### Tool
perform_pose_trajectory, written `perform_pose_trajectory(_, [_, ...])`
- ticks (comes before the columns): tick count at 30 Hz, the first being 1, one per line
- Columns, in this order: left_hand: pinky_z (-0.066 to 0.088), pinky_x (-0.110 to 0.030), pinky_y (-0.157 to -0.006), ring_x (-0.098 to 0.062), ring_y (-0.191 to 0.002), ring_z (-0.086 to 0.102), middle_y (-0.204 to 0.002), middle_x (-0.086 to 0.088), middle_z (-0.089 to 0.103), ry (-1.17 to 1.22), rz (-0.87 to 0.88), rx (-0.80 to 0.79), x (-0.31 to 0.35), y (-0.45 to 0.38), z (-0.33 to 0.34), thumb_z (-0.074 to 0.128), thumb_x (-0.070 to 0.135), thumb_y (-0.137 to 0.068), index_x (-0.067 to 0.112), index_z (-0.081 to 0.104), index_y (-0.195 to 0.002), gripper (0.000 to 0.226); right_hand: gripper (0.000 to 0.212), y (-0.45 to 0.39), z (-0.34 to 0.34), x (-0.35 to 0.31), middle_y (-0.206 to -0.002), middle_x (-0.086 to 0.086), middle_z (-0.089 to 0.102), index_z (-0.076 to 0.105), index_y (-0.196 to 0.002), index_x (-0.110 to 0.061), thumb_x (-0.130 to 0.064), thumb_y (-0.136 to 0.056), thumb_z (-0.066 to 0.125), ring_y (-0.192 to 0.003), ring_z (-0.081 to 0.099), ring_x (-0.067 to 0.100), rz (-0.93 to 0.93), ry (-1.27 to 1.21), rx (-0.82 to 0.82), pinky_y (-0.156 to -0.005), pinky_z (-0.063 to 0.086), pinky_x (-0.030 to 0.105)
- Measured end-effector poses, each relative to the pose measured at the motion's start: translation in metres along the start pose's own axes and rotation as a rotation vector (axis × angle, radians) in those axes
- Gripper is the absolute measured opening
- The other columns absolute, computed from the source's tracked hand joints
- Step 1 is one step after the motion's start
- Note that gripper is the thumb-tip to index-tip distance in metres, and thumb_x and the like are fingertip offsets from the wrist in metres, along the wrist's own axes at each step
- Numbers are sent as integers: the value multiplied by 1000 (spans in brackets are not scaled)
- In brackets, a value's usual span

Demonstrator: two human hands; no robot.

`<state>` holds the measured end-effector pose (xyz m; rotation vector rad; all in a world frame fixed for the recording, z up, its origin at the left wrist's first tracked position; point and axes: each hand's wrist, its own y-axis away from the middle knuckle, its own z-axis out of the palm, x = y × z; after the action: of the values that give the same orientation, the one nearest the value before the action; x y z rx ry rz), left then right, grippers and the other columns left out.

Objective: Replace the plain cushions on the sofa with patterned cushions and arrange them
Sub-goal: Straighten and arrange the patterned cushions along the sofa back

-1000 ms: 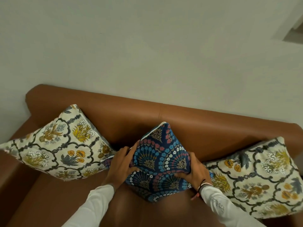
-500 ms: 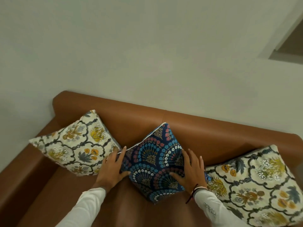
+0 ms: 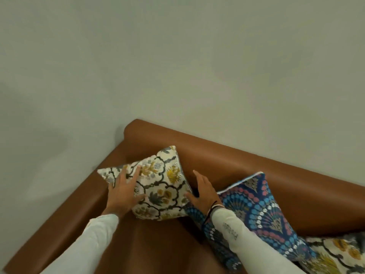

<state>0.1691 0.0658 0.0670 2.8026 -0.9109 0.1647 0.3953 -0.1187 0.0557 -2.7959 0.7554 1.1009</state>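
A cream floral cushion leans on one corner against the back of the brown leather sofa, near its left end. My left hand lies flat with fingers spread on the cushion's left side. My right hand touches its right edge, fingers apart. Right of it a dark blue fan-patterned cushion also stands on a corner, partly under my right sleeve. A second cream floral cushion shows at the bottom right, cut off by the frame.
A plain pale wall rises directly behind the sofa back. The sofa's left armrest runs down to the lower left. Bare brown seat lies between my forearms.
Both hands left the blue cushion and moved left onto the left floral cushion. The view swung left, so the right floral cushion is now mostly out of frame.
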Motion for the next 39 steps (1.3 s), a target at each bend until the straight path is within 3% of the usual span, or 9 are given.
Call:
perform_pose_trajectory(7, [20, -65, -121, -37, -157, 1, -169, -18, -5, 113, 66, -194, -71, -79, 22, 54, 80, -78, 45, -14, -155, 109, 87, -109, 51, -68, -151, 17, 39, -7, -155, -18, -45, -97, 52, -135, 41, 34, 86, 33, -38, -111, 39, 43])
perform_pose_trajectory(13, [28, -63, -120, -40, -155, 11, -169, -19, 3, 316, -8, -226, -132, -100, 43, 58, 68, -86, 40, -9, -157, 102, 79, -153, 95, -123, -150, 19, 37, -6, -155, -17, -28, -99, 49, -131, 42, 37, -56, 229, 0, -110, 40, 44])
perform_pose_trajectory(17, [31, -62, -119, -39, -154, 17, -167, -20, 9, 337, 40, -260, -139, -120, 36, 60, 62, -89, 36, -4, -159, 98, 84, -173, 105, -142, -145, 20, 39, -10, -155, -16, -21, -97, 52, -128, 42, 38, 46, 267, 52, -105, 43, 49])
perform_pose_trajectory(22, [27, -62, -121, -45, -154, 10, -166, -26, 5, 289, 26, -257, -125, -118, 49, 30, 90, -75, 30, 0, -160, 108, 81, -156, 99, -114, -140, 16, 43, -10, -155, -23, -28, -100, 50, -122, 46, 33, 96, 244, 35, -101, 47, 45])
perform_pose_trajectory(26, [27, -66, -120, -44, -154, 11, -167, -24, 7, 211, 41, -209, -125, -117, 53, 50, 73, -86, 32, -3, -159, 99, 75, -128, 101, -84, -149, 16, 37, 1, -156, -22, -38, -99, 48, -130, 41, 34, 141, 246, 34, -109, 41, 45])
perform_pose_trajectory(30, [26, -65, -116, -41, -146, 34, -158, -24, 34, 85, 281, 214, -99, -105, 46, 43, 76, -81, 23, 27, -157, 94, 71, -92, 80, -34, -154, 14, 33, 23, -151, -19, -56, -94, 45, -139, 34, 35, 158, 388, 54, -117, 29, 47])
perform_pose_trajectory(32, [24, -65, -119, -39, -146, 36, -158, -21, 37, 35, 455, 315, -63, -102, 47, 43, 76, -84, 26, 31, -155, 88, 67, -70, 59, 1, -148, 11, 38, 32, -145, -22, -57, -90, 48, -135, 37, 34, 128, 552, -4, -118, 24, 49])
perform_pose_trajectory(35, [18, -69, -119, -39, -152, 27, -163, -22, 28, -107, 693, 288, 1, -97, 58, 48, 76, -84, 29, 25, -157, 89, 77, -42, 24, 54, -143, 13, 42, 35, -144, -21, -62, -82, 56, -136, 34, 35, 135, 767, -171, -122, 10, 55])
perform_pose_trajectory(39, [2, -79, -115, -36, -157, 12, -168, -22, 11, -387, 660, 57, 51, -91, 82, 60, 75, -77, 35, 14, -159, 101, 92, -7, -4, 95, -138, 17, 50, 37, -146, -15, -79, -80, 41, -134, 38, 37, 117, 904, -234, -125, 3, 51])
